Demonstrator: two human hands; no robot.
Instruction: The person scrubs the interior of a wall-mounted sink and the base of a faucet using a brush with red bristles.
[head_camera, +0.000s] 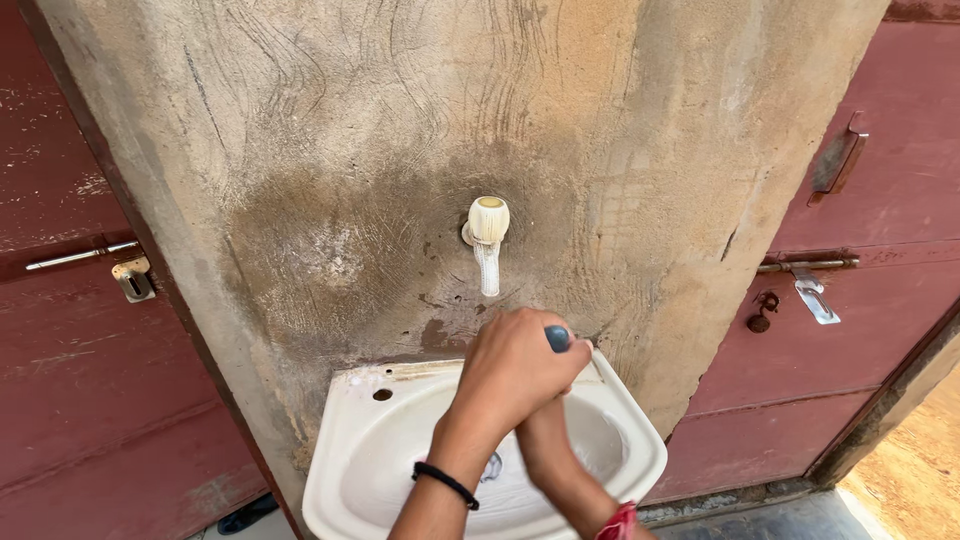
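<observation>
Your two forearms are crossing over the sink (345, 455), the left one wearing a black wristband (445, 483), the right one a red band (620, 523). Your left hand (515, 370) is lying on top, fingers curled shut around a small dark blue-grey object (557, 338). Only its rounded end is showing past your knuckles, poking up and to the right; its long axis is hidden inside the grip, so you cannot tell how it is lying. Your right hand is sitting beneath the left and is covered by it, so whether it is clenched or slack cannot be told. Both hands are hovering over the back rim of the basin. Beyond them, a cream tap (487, 240) is sticking out of the rough wall (330, 150), spout pointing straight down. Red doors (90, 380) are flanking the wall.
</observation>
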